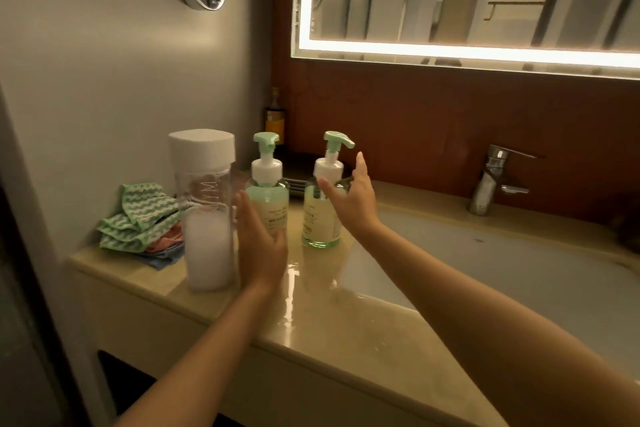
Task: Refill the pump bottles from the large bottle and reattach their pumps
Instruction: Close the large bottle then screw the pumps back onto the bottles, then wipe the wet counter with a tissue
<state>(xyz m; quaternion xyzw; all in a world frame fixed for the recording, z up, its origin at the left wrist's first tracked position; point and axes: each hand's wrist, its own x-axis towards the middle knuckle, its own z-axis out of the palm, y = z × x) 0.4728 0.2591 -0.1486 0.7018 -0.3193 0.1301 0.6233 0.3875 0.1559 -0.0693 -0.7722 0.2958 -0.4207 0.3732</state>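
Well, both hands are up over the glossy beige stone countertop [311,319], and neither holds anything. The tall clear large bottle with a white cap [207,218] stands upright near the counter's front edge, roughly half full of milky white liquid.

Just to the right of the large bottle stands the first clear pump bottle with a white collar and mint-green pump head [268,194]. The second clear pump bottle of the same make [320,218] stands farther right of the large bottle. Both are upright, pumps seated, with pale yellow-green liquid inside.

The left hand [259,246] reaches in low, its forearm stretched straight from the counter edge. Its fingers are straight and held together, edge-on, slotted between the large bottle and the first pump bottle. Whether it touches either one I cannot tell.

The right hand [349,198] is raised higher, farther right of the large bottle, beside the second pump bottle. Its fingers are spread and relaxed, with the thumb pointing towards that bottle's shoulder. Contact there is unclear too.

A heap of green-and-white wavy-striped cloths [138,218] lies left of the large bottle. The pale sink basin [485,263] and chrome lever tap [491,180] lie well to its right.
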